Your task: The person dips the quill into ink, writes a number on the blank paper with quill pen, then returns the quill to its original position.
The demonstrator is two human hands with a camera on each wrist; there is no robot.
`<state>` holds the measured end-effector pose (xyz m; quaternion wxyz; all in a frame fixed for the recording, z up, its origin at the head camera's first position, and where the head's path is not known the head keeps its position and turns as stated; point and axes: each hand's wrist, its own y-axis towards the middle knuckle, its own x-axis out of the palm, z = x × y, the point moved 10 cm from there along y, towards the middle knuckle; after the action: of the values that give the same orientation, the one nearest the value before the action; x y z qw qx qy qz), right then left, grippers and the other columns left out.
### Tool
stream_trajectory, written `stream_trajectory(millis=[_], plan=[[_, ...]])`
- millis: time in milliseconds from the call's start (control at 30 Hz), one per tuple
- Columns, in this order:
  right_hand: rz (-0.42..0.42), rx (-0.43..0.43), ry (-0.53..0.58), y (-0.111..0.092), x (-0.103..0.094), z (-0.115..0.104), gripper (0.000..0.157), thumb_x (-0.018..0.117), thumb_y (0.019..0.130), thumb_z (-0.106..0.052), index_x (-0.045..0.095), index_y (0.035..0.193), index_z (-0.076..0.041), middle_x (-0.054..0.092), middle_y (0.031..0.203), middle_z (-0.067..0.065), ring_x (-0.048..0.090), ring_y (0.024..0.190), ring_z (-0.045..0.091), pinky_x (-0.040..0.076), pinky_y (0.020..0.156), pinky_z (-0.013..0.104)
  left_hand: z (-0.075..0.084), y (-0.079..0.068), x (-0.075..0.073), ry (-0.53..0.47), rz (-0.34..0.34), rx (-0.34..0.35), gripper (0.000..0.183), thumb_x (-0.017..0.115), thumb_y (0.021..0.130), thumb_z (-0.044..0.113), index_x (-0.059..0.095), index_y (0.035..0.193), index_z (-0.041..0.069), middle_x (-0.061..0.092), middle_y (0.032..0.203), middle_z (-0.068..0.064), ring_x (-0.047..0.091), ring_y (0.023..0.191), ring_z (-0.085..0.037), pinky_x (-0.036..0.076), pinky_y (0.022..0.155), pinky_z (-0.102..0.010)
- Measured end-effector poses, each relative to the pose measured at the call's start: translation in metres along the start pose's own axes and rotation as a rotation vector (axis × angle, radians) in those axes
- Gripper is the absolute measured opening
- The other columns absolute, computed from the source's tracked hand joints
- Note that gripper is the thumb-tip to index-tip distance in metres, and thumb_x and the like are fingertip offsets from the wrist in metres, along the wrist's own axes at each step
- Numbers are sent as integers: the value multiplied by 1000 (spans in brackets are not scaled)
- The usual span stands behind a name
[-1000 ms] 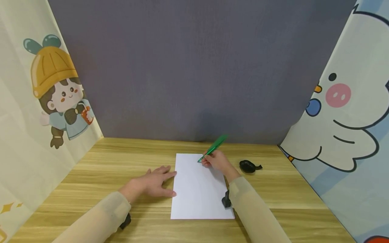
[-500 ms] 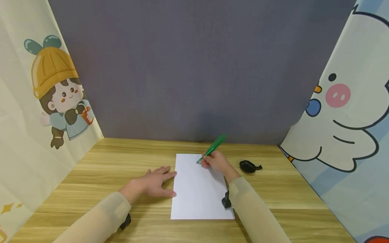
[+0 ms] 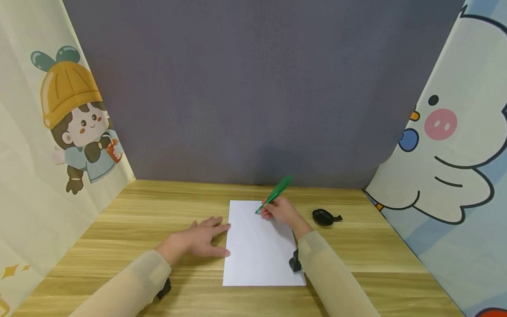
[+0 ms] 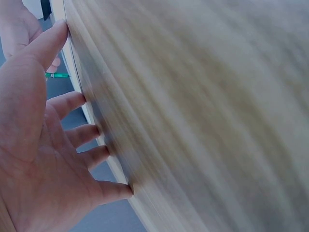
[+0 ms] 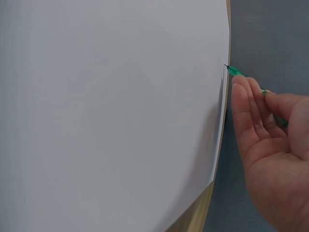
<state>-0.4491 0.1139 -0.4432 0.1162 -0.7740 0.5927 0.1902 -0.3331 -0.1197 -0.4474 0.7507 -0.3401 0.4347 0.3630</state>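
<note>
A green pen (image 3: 278,189) with a broad feather-shaped top is pinched between the thumb and fingers of my right hand (image 3: 282,210). Its tip meets the upper part of a white sheet of paper (image 3: 257,246); the right wrist view shows the dark pen point touching the paper (image 5: 120,106) as well. My left hand (image 3: 202,237) lies with fingers spread on the table, thumb and index fingertip at the sheet's left edge. In the left wrist view that hand (image 4: 53,140) has its fingertips down on the wood. Any mark on the paper is too small to tell.
A black oval object with a short tail (image 3: 322,217) lies on the wooden table (image 3: 356,251) right of the paper. A dark grey panel (image 3: 253,97) rises behind the table. Printed cartoon cloths hang on both sides.
My right hand and the green pen have shifted slightly left and toward me, the tip sliding over the upper part of the sheet. The left hand and the paper stay put.
</note>
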Motion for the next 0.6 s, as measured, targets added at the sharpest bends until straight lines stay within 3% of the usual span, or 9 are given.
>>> stream_trajectory(millis=[600], plan=[[-18,40,-15,-2,6,-3,20,58,113,-5,72,123,7,81,104,21,81,88,22,68,80,32,-3,2,1,9,-7,-16,93,70,98,70,38,173,24,23,183,-15,18,170,-43,13,130,-80]])
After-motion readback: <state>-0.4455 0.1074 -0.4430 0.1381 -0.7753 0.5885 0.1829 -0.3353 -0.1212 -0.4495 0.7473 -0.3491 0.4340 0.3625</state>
